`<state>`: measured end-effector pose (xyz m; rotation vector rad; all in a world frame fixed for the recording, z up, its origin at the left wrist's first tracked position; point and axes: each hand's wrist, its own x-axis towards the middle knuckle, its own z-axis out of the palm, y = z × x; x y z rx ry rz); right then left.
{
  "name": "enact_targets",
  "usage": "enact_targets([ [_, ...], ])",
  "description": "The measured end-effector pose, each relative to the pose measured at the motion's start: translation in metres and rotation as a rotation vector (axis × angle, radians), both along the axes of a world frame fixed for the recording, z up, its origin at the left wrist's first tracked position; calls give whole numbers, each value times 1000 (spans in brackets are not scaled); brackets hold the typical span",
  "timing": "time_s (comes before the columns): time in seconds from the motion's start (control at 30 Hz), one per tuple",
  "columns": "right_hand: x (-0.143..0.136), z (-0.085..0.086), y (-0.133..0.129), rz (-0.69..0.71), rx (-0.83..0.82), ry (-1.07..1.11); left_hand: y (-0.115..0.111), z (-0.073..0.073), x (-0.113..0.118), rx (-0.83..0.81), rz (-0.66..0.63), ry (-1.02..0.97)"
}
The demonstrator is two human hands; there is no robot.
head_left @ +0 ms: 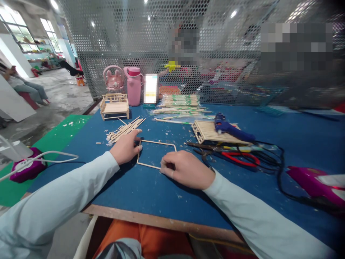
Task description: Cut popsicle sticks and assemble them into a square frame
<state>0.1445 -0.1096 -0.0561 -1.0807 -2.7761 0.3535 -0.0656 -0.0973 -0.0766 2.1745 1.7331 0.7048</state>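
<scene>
A thin rectangular frame of wooden sticks (158, 142) lies flat on the blue tabletop. At its left side, my left hand (126, 146) pinches the upper left part between thumb and fingers. My right hand (185, 168) has its fingertips closed on the lower right corner, which they hide. Just behind my left hand lies a loose pile of sticks (126, 130). A small bench made of sticks (115, 107) stands farther back on the left.
Bundled sticks (180, 100) and a lit phone (150, 88) lie behind, near a pink bottle (134, 88). On the right are a blue glue gun (231, 130) on a stick panel (206, 132), red-handled pliers (241, 158) and black cables. A mesh screen (121, 36) stands behind the table.
</scene>
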Motion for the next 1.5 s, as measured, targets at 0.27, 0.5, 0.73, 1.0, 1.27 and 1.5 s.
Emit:
enact_targets([
  [0.27, 26, 19, 13, -126, -22, 250, 0, -1, -1, -11, -18, -7],
  [0.5, 54, 33, 24, -177, -254, 61, -1, -1, 0, 5, -16, 3],
  [0.73, 31, 24, 1, -136, -275, -182, -2, 1, 0, 10, -8, 18],
  [1.0, 31, 21, 7, -136, -284, -128, -2, 1, 0, 17, -16, 31],
  [1.27, 30, 19, 7, -130, -259, -115, -1, 1, 0, 16, -12, 32],
  [1.5, 30, 20, 8, -130, -265, -75, -1, 0, 1, -15, -5, -3],
])
